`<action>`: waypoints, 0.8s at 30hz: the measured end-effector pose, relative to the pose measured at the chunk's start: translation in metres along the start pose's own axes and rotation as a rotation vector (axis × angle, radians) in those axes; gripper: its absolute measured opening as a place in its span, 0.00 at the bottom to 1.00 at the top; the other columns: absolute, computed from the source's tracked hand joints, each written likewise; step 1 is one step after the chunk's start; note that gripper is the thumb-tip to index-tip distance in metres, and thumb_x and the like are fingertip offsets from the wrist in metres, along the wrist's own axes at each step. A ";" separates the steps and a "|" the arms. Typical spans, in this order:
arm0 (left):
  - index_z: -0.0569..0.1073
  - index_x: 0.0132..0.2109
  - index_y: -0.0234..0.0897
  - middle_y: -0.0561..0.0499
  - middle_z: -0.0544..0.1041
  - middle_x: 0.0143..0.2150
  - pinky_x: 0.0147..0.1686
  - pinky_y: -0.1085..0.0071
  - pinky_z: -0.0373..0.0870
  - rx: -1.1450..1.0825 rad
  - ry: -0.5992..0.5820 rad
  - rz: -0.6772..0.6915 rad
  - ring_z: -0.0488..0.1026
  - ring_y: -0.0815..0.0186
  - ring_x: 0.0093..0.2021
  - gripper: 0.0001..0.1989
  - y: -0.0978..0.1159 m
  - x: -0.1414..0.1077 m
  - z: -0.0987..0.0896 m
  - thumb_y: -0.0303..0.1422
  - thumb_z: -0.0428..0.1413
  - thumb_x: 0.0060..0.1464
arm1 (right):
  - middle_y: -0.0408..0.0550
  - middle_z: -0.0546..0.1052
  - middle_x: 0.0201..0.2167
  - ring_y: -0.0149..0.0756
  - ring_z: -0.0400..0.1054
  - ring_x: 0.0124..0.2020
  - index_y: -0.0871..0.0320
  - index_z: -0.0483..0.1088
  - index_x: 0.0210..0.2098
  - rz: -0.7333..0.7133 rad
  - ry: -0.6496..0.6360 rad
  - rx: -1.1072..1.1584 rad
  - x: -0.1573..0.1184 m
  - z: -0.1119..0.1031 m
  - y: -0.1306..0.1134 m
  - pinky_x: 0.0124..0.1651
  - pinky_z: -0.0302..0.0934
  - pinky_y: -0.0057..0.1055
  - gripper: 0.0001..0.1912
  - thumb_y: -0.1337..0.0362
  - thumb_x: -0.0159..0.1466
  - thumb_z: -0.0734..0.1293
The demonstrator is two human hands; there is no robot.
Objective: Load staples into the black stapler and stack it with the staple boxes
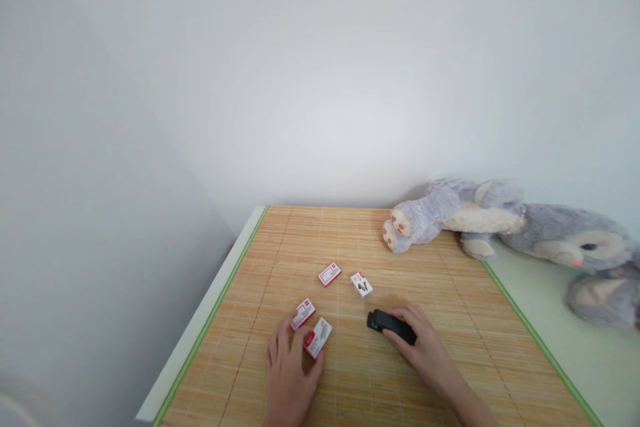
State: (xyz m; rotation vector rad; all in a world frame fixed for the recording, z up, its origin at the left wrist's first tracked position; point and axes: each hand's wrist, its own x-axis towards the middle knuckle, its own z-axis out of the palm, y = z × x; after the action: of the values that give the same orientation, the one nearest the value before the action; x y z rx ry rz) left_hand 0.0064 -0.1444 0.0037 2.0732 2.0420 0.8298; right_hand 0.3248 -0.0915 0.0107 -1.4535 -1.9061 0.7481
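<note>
My left hand [291,377] has its thumb and index finger around the near end of a red-and-white staple box [320,337], whose top shows a picture of a grey strip. Its other fingers reach a second small white-and-pink box [303,313] lying just beyond. On the right, my right hand [420,340] grips a black stapler [393,325] between thumb and fingers, the front end pointing left. Farther back lie another white-and-pink box [330,274] and a white box with a black clip picture [361,284], neither touched.
A bamboo mat [340,387] with green edging covers the table. A grey plush rabbit [500,220] lies along the back right, partly off the mat on the pale green tabletop [550,313]. White walls [320,80] stand behind and to the left.
</note>
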 end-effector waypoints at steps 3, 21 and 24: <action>0.74 0.53 0.47 0.47 0.60 0.73 0.65 0.44 0.61 -0.078 -0.049 0.038 0.59 0.48 0.71 0.15 -0.020 0.010 -0.002 0.36 0.60 0.59 | 0.50 0.78 0.48 0.47 0.70 0.52 0.48 0.76 0.51 0.047 0.072 0.020 -0.011 0.008 0.008 0.56 0.66 0.45 0.15 0.51 0.68 0.68; 0.54 0.75 0.53 0.53 0.59 0.76 0.63 0.55 0.62 -0.003 -0.224 0.101 0.65 0.51 0.64 0.45 0.009 0.081 0.013 0.29 0.55 0.52 | 0.51 0.79 0.47 0.49 0.72 0.50 0.50 0.77 0.48 0.143 0.238 0.066 -0.005 0.015 0.001 0.55 0.67 0.47 0.15 0.49 0.68 0.68; 0.57 0.74 0.53 0.54 0.60 0.75 0.62 0.54 0.62 0.028 -0.231 0.139 0.66 0.50 0.62 0.43 0.007 0.086 0.020 0.29 0.56 0.52 | 0.53 0.78 0.48 0.50 0.72 0.50 0.51 0.76 0.50 0.146 0.311 0.024 0.013 0.009 0.006 0.56 0.66 0.47 0.16 0.50 0.69 0.66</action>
State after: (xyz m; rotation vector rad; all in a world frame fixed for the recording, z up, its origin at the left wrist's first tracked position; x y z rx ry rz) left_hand 0.0165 -0.0577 0.0158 2.2289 1.8181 0.5515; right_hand 0.3191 -0.0777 0.0022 -1.6033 -1.5656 0.5682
